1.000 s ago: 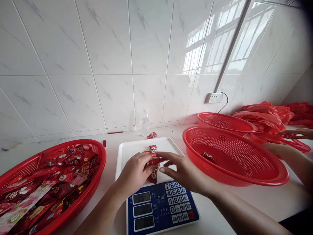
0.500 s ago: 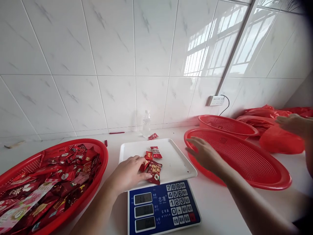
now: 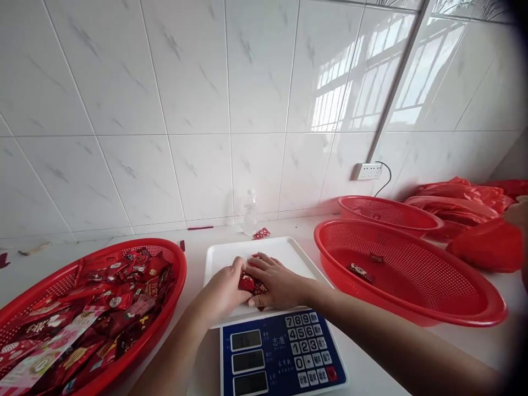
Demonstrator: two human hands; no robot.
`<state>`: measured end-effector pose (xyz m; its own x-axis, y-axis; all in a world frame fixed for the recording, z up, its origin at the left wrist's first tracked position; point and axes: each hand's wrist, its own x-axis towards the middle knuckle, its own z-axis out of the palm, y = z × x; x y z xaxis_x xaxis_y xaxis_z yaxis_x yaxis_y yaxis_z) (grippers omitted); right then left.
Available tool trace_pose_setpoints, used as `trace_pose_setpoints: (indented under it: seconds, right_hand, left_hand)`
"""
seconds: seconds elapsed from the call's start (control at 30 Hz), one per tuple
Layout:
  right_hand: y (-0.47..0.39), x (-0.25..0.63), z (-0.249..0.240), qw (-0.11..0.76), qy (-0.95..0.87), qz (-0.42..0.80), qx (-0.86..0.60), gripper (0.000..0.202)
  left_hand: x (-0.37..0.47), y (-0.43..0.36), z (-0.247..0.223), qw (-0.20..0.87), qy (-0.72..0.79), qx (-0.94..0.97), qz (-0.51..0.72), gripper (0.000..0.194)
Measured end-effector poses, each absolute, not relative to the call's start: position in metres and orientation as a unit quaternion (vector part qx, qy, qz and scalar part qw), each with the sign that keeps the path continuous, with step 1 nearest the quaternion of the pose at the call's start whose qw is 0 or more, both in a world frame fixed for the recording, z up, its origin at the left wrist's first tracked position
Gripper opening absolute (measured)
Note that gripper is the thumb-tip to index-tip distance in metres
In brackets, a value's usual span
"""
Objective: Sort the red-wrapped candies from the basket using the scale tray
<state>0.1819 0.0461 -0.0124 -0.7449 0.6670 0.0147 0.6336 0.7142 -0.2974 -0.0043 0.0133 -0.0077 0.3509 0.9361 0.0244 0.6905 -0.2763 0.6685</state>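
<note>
Several small red snack packets [image 3: 246, 282] lie bunched on the white tray [image 3: 218, 256] of a blue electronic scale [image 3: 278, 346]. My left hand [image 3: 223, 289] curls round the packets from the left. Across their top and right side lies my right hand [image 3: 280, 280], its fingers closed over them; the two hands touch or nearly so. Most of the bunch is hidden under my fingers. The scale's displays are too dim to read.
A red basket [image 3: 181, 269] full of snack packets stands left. On the right, another red basket [image 3: 466, 305] holds dark packets [image 3: 361, 272]; a third basket [image 3: 433, 223] and red plastic bags [image 3: 487, 245] lie behind. A clear bottle [image 3: 249, 214] stands by the wall. Another person's hand [image 3: 518, 214] shows at the right edge.
My right hand has moved left from the right basket onto the tray, over the packets. My left hand has stayed at the packets. The other person's hand has moved right, mostly out of view.
</note>
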Motion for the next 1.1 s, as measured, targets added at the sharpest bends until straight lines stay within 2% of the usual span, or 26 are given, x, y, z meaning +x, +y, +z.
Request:
trace_pose_setpoints:
  seconds: [0.07,0.2,0.33,0.5,0.67,0.9,1.1]
  right_hand:
    - [0.046,0.181,-0.015,0.082,-0.928,0.106,-0.348,0.070]
    - [0.051,0.176,-0.019,0.113,-0.918,0.063,-0.375,0.031]
    - [0.058,0.173,-0.023,0.134,-0.907,0.026,-0.398,0.016]
    - [0.062,0.191,-0.017,0.201,-0.865,-0.008,-0.460,0.022]
    - [0.062,0.249,0.002,0.275,-0.755,-0.072,-0.590,0.034]
    - [0.063,0.339,0.004,0.243,-0.635,-0.124,-0.723,0.045]
    - [0.054,0.332,-0.022,0.248,-0.694,-0.104,-0.668,0.050]
  left_hand:
    - [-0.009,0.014,-0.006,0.284,0.529,0.771,0.213,0.029]
    - [-0.015,0.011,-0.001,0.205,0.554,0.782,0.199,0.020]
    - [-0.016,0.009,0.002,0.180,0.559,0.782,0.209,0.012]
    - [-0.016,0.008,0.003,0.174,0.553,0.784,0.221,0.013]
    - [-0.015,0.006,0.004,0.191,0.561,0.774,0.221,0.016]
    - [-0.006,-0.002,0.007,0.184,0.540,0.793,0.214,0.020]
    - [-0.003,-0.012,0.014,0.173,0.547,0.791,0.214,0.024]
